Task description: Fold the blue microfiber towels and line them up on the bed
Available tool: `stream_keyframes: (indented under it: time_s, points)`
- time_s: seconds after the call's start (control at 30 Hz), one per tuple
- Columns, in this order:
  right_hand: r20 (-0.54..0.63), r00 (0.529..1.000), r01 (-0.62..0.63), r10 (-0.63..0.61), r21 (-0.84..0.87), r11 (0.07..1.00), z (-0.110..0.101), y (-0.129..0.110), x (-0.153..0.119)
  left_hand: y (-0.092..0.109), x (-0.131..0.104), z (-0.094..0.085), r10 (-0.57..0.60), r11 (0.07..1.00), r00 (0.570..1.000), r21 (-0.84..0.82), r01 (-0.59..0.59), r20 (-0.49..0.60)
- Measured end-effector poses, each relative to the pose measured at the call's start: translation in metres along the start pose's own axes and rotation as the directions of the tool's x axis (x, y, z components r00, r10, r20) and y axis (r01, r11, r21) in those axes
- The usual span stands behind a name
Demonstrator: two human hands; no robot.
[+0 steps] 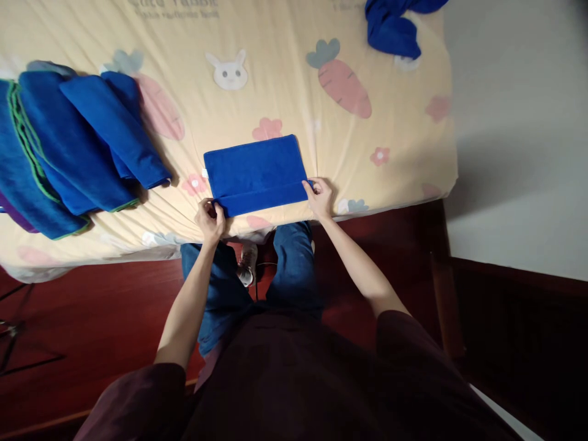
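A blue towel [257, 168] lies flat on the bed, its near edge turned over in a strip along the side closest to me. My left hand [211, 219] pinches the near left corner of that strip between thumb and fingers. At the right end, my right hand [318, 197] grips the folded edge the same way. A small white tag [205, 174] sticks out from the towel's left side. The fingertips beneath the cloth are partly hidden.
Several blue towels, some edged in green, lie in a loose pile [78, 141] on the left. Another crumpled blue cloth [392, 30] is at the far right. The bed [285, 73] has a cream sheet with carrots and rabbits. A pale wall [514, 135] stands on the right.
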State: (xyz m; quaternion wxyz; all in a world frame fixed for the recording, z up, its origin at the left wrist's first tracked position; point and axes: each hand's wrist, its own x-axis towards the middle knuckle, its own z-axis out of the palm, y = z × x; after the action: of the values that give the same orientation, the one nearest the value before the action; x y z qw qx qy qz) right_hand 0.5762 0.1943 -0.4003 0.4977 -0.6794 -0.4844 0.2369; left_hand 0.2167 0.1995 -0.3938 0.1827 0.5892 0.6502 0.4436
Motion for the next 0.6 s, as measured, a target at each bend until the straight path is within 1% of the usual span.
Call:
stream_keyframes:
  time_s: [0.17,0.23,0.3,0.37,0.43,0.47,0.5,0.53,0.57,0.6]
  points:
    - [-0.028,0.999,-0.037,0.036,-0.031,0.999,0.002,0.001,0.001,-0.002,0.001,0.002,-0.035,0.999,0.999,-0.004,0.035,0.011]
    - [-0.063,0.997,-0.048,0.046,-0.024,0.999,0.003,0.003,0.001,-0.005,0.0,0.003,-0.046,0.999,0.999,0.014,0.046,0.021]
    - [-0.121,0.991,-0.053,0.049,-0.026,0.998,0.002,0.005,0.0,-0.009,0.0,0.003,-0.049,0.998,0.999,0.04,0.048,0.012]
    - [-0.194,0.981,-0.018,0.007,-0.054,0.998,0.0,0.004,-0.003,-0.014,-0.002,0.003,-0.015,0.998,1.0,0.064,0.017,-0.02]
    - [-0.222,0.97,0.074,-0.1,-0.124,0.99,-0.004,0.002,-0.008,-0.017,-0.004,0.001,0.048,0.996,0.997,0.081,-0.043,-0.055]
    - [-0.193,0.968,0.129,-0.162,-0.172,0.976,-0.007,0.001,-0.011,-0.019,-0.005,0.0,0.088,0.993,0.995,0.084,-0.083,-0.053]
    - [-0.13,0.967,0.185,-0.217,-0.222,0.957,-0.009,-0.001,-0.013,-0.02,-0.006,-0.002,0.135,0.988,0.991,0.078,-0.132,-0.025]
    - [-0.036,0.966,0.239,-0.257,-0.267,0.934,-0.012,-0.003,-0.016,-0.02,-0.006,-0.003,0.185,0.98,0.982,0.063,-0.186,0.029]
    - [0.075,0.957,0.29,-0.281,-0.304,0.908,-0.014,-0.005,-0.017,-0.019,-0.006,-0.005,0.238,0.969,0.965,0.04,-0.243,0.11]
    - [0.188,0.938,0.34,-0.291,-0.329,0.881,-0.016,-0.007,-0.019,-0.018,-0.006,-0.007,0.289,0.955,0.935,0.012,-0.297,0.208]
